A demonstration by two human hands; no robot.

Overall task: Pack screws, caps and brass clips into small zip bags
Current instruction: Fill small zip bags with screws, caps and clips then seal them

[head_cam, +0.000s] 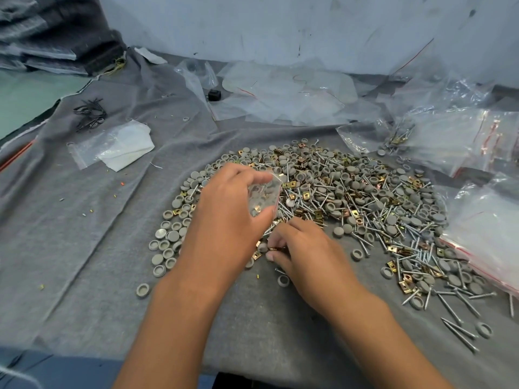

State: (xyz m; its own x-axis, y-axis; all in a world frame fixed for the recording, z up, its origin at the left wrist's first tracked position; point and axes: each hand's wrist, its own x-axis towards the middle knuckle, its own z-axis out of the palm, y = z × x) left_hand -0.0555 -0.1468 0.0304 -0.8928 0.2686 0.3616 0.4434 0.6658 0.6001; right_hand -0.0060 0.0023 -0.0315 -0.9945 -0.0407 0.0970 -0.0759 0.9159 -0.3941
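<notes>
A wide heap [337, 192] of grey round caps, silver screws and brass clips covers the grey cloth [84, 220]. Above the heap's left side, my left hand [227, 214] grips a small clear zip bag [264, 196] that holds a few caps and clips. My right hand [306, 248] is just below it at the heap's near edge, fingertips pinching brass clips [276, 249]. Loose caps [168, 240] lie to the left of my left forearm, and loose screws [460, 327] lie at the near right.
Empty clear zip bags [280, 91] lie at the back. Filled bags [449, 136] pile at the right, and more bags [488, 240] sit at the right edge. A flat bag and white cloth [118, 147] lie left, near black ties [90, 112].
</notes>
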